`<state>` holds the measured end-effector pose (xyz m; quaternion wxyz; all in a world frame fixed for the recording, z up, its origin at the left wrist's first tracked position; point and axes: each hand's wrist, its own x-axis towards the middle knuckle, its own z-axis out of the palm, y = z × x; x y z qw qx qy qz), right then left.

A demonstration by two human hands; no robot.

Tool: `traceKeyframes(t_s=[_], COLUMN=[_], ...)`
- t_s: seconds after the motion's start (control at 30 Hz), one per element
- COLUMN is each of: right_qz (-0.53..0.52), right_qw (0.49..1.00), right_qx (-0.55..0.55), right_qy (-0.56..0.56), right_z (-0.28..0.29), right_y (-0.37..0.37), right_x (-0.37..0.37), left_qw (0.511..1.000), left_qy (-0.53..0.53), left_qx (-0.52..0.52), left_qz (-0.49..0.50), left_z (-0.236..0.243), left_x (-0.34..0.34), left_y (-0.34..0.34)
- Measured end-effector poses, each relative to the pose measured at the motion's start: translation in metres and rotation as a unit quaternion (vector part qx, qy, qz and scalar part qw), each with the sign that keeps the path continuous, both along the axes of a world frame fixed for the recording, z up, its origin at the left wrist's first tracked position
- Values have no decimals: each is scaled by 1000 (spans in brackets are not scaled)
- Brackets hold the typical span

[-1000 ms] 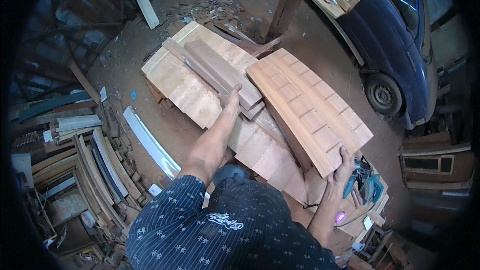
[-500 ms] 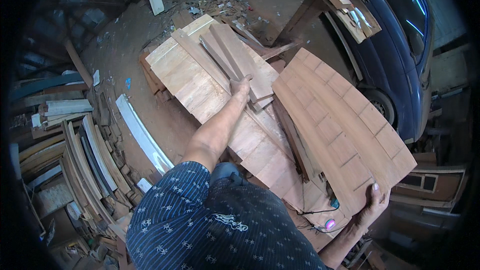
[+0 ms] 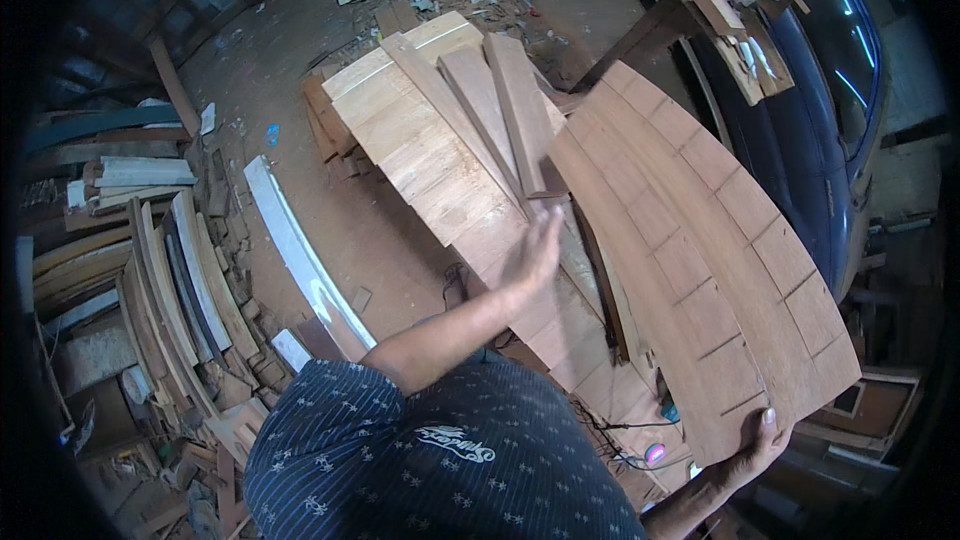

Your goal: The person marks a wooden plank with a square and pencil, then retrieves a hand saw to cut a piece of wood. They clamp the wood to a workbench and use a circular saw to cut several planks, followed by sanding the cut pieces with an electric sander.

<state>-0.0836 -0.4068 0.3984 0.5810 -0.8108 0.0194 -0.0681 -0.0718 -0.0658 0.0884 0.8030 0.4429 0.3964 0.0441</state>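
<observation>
A: We're looking down on a wood workshop, and our right hand (image 3: 752, 445) is clamped on the near end of a long curved slatted panel (image 3: 700, 250), thumb over the top edge, fingers hidden beneath.

B: Gripping the end makes sense to us: the panel is long, and from that corner we can swing it. It lies tilted, right of the broad plank stack (image 3: 430, 155), its far end reaching toward the dark blue car (image 3: 830, 120).

A: And our left hand (image 3: 537, 248)? Open, fingers stretched and close together, hovering over or brushing the stack beside the panel's left edge. We can't tell if it truly touches.

B: We read it as a steadying hand, ready to guide that edge. Just beyond it, three narrow boards (image 3: 490, 110) lie loose on top of the stack.

A: Compared with half a second ago, the panel looks wider and closer to us, spread further across the right side, and our right hand sits higher in view.

B: A second ago it lay flatter, further in over the stack. Our left hand has drawn back nearer to us from the narrow boards.

A: On the left, bent timber strips (image 3: 170, 280) pile up beside a white strip (image 3: 300, 250) on the dirt floor.
</observation>
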Motion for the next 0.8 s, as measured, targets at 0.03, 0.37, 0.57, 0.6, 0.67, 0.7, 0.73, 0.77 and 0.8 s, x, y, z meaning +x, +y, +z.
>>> traceKeyframes(t_s=[0.03,0.37,0.57,0.6,0.67,0.7,0.73,0.77,0.8], right_qz=[12,56,171,182,198,204,210,222,225], right_qw=[1000,928,869,856,845,847,849,830,823], right_qx=[20,262,304,311,303,289,273,271,235], right_qy=[19,258,350,370,393,396,401,434,466], right_z=[-4,-168,-227,-246,-274,-285,-294,-297,-299], right_y=[0,148,227,227,231,235,238,244,249], right_x=[0,-18,-39,-39,-37,-37,-38,-37,-35], left_qw=[988,915,911,916,926,926,927,926,928], left_qy=[-90,-135,-115,-113,-109,-101,-92,-84,-63], left_qx=[-129,-247,-208,-197,-178,-173,-169,-164,-141], left_qz=[6,290,337,331,316,319,323,329,339], left_z=[25,59,-36,-49,-64,-71,-78,-85,-92], left_x=[-9,-93,-117,-119,-119,-117,-114,-113,-111], left_y=[-7,73,138,148,164,174,184,196,207])
